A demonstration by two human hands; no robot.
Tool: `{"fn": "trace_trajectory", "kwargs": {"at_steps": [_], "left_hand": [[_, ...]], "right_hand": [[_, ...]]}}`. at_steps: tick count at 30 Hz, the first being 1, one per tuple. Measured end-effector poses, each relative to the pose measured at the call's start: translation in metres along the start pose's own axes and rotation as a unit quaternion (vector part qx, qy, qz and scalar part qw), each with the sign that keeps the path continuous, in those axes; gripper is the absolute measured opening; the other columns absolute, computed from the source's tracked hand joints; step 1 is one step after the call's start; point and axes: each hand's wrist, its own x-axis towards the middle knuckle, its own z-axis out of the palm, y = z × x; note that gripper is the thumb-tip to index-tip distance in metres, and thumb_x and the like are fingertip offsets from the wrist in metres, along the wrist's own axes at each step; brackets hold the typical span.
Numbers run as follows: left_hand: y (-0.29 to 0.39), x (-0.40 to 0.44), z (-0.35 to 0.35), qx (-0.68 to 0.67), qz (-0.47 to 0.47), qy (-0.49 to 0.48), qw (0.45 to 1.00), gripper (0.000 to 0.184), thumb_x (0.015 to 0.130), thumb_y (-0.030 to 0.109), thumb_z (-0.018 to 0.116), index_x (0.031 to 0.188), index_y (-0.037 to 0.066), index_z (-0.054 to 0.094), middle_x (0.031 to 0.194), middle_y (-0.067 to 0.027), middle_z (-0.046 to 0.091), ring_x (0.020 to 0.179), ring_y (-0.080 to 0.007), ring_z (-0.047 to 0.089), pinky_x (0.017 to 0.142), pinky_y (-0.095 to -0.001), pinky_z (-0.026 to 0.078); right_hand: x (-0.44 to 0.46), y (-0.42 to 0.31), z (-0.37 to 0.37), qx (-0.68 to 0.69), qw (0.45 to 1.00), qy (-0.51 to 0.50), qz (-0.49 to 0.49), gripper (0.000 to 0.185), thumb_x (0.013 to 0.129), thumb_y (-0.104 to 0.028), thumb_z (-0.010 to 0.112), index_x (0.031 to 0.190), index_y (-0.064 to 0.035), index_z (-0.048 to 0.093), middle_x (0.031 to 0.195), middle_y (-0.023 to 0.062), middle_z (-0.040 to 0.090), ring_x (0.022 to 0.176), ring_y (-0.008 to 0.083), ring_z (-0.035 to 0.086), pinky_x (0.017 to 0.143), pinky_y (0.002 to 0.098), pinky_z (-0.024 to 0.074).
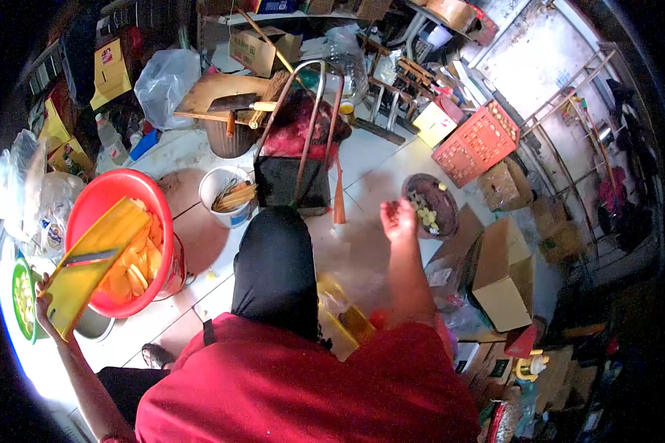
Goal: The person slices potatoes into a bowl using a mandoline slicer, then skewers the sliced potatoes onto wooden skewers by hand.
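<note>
My left hand (44, 299) is closed on the lower end of a yellow slicer (96, 266) with a dark blade across it. The slicer lies tilted over a red basin (111, 190) that holds thin yellow-orange slices (142, 266). My right hand (397, 220) is held out in front, fingers loosely bent and apart, with nothing visible in it. Just beside it on the right stands a dark round bowl (448, 201) with pale yellow pieces (423, 214) inside.
A white bucket (213, 181) with sticks stands ahead, beside a metal-framed black stand (288, 184). A green basket (21, 269) is at far left. To the right are an orange crate (474, 148) and an open cardboard box (504, 273). A wooden board (207, 96) bears a cleaver (233, 102).
</note>
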Motion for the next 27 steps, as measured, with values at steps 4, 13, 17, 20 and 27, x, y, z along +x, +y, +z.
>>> {"fn": "trace_trajectory", "kwargs": {"at_steps": [4,13,17,20,27], "left_hand": [[0.013,0.010,0.074,0.032,0.018,0.002,0.999,0.040,0.088,0.028,0.054,0.121,0.006,0.050,0.140,-0.0124,0.040,0.128,-0.0331,0.037,0.106,-0.0521,0.031],[-0.044,-0.031,0.308,0.118,0.187,-0.001,0.975,0.026,0.081,0.018,0.051,0.104,0.005,0.051,0.131,-0.0162,0.044,0.121,-0.0310,0.041,0.102,-0.0491,0.036],[-0.091,-0.055,0.374,0.313,0.271,-0.128,0.901,0.014,0.074,0.014,0.057,0.080,0.007,0.046,0.113,-0.0163,0.051,0.107,-0.0252,0.047,0.097,-0.0399,0.036],[-0.105,-0.068,0.395,0.411,0.288,-0.181,0.846,0.011,0.072,0.003,0.056,0.080,0.005,0.049,0.111,-0.0192,0.051,0.107,-0.0244,0.047,0.099,-0.0366,0.031],[-0.118,-0.061,0.414,0.508,0.307,-0.321,0.738,0.028,0.071,0.013,0.074,0.089,0.007,0.055,0.115,-0.0170,0.048,0.103,-0.0269,0.050,0.090,-0.0364,0.040]], "right_hand": [[-0.019,0.057,0.045,-0.115,0.993,0.014,0.022,0.018,0.085,-0.021,0.058,0.087,-0.0031,0.058,0.073,0.0088,0.064,0.056,0.0185,0.060,0.047,0.0292,0.0505],[-0.215,0.109,0.210,-0.252,0.798,-0.542,0.078,0.042,0.092,-0.028,0.055,0.123,-0.0007,0.048,0.094,0.0099,0.062,0.066,0.0131,0.061,0.051,0.0210,0.0480],[-0.267,0.130,0.224,-0.122,0.751,-0.605,0.235,0.048,0.094,-0.033,0.053,0.128,-0.0011,0.042,0.097,0.0101,0.061,0.068,0.0152,0.063,0.050,0.0215,0.0487],[-0.262,0.145,0.222,-0.075,0.795,-0.562,0.216,0.044,0.094,-0.033,0.051,0.126,-0.0038,0.043,0.094,0.0082,0.063,0.066,0.0145,0.064,0.049,0.0218,0.0505],[-0.251,0.160,0.217,0.059,0.842,-0.520,0.132,0.059,0.087,-0.012,0.062,0.139,-0.0082,0.036,0.123,0.0042,0.054,0.115,0.0157,0.049,0.101,0.0338,0.0360]]}}
